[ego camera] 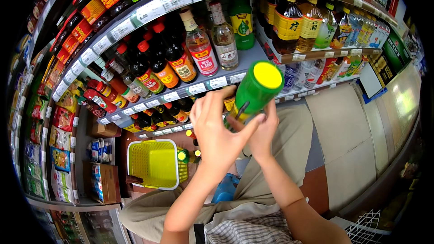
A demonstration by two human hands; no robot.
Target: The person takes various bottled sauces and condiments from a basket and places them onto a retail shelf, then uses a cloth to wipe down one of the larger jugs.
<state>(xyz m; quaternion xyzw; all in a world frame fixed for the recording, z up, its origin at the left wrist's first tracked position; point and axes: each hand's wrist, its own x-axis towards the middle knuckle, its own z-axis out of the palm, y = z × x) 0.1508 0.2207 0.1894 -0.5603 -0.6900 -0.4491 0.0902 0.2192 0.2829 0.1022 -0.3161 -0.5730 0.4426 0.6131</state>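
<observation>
A green bottle [253, 91] with a flat yellow end stands tilted in front of me, that end towards my head. My right hand [265, 132] grips its lower right side, with part of the fingers hidden behind it. My left hand [215, 120] curves around the left side, fingers spread and thumb reaching across the front. Whether the left fingers press on the bottle is unclear. A dark narrow mark shows on the blurred green side. Beyond my hands, a shelf [257, 54] holds a large green bottle [242, 23] with a yellow label and clear glass vinegar bottles [200, 49].
A yellow-green plastic basket [152, 161] sits on the floor to my left, near several small bottles [183, 156]. Dark sauce bottles [178, 59] line the shelf. Drink bottles [288, 23] stand at right. A cardboard box [109, 183] is at far left; a white wire rack [364, 225] stands at lower right.
</observation>
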